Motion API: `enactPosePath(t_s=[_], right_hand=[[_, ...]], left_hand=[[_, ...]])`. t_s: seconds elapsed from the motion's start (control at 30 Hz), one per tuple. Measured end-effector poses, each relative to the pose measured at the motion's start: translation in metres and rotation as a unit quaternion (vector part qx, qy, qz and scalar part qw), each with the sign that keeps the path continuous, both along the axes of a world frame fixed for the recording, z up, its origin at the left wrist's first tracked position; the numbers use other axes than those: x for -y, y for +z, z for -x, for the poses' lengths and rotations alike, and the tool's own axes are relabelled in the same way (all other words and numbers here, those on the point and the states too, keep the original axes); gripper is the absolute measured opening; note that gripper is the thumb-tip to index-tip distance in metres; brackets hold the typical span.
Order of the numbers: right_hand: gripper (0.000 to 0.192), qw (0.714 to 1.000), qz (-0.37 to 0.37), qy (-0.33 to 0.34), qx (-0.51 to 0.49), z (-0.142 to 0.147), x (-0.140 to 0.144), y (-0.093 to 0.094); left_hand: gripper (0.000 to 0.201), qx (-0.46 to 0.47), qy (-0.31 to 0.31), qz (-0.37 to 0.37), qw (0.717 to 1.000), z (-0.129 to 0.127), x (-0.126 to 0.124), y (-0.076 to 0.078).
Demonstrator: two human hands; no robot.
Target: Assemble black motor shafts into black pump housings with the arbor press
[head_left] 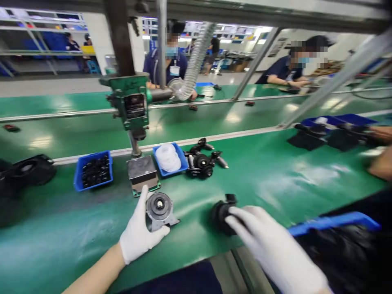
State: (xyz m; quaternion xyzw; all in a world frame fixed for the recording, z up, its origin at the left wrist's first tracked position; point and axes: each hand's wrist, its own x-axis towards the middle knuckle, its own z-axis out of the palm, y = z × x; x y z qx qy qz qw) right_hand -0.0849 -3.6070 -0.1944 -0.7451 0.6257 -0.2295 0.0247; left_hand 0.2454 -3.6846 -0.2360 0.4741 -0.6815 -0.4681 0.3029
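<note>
My left grip [139, 239] curls round a motor-like part [159, 206], thumb by its bracket [161, 223], apparently leaving the round face uncovered above the worktop [191, 243]. My right grip [261, 232] holds a black round piece [219, 217] by its right edge, probably for quick handling; blur hides whether it rests.

On the head cam I've got the gloved left hand [142, 232] holding a grey round part [159, 207], right hand [260, 234] gripping a blurred black part [219, 216]. Behind them I see a green press [132, 104] between two blue trays, one of black pieces [95, 170], one of white discs [168, 158].
</note>
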Motion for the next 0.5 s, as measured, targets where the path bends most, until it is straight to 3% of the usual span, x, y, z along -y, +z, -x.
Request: enactPosePath(t_s=[0.07, 0.13, 0.3, 0.5], right_hand=[[0.027, 0.999, -0.005, 0.050, -0.010, -0.047, 0.030, -0.022], [0.030, 0.997, 0.004, 0.076, -0.024, -0.071, 0.049, -0.040], [0.040, 0.991, 0.072, 0.096, -0.051, -0.059, 0.062, -0.064], [0.039, 0.990, 0.013, 0.142, -0.001, -0.047, 0.070, -0.075]], left_hand=[[0.116, -0.005, -0.002, -0.004, 1.000, -0.004, 0.002, 0.002], [0.121, -0.008, -0.004, -0.013, 1.000, -0.007, 0.004, 0.003], [0.135, -0.033, -0.038, -0.063, 0.997, -0.013, 0.009, 0.006], [0.138, -0.039, -0.071, -0.106, 0.991, -0.018, 0.017, 0.010]])
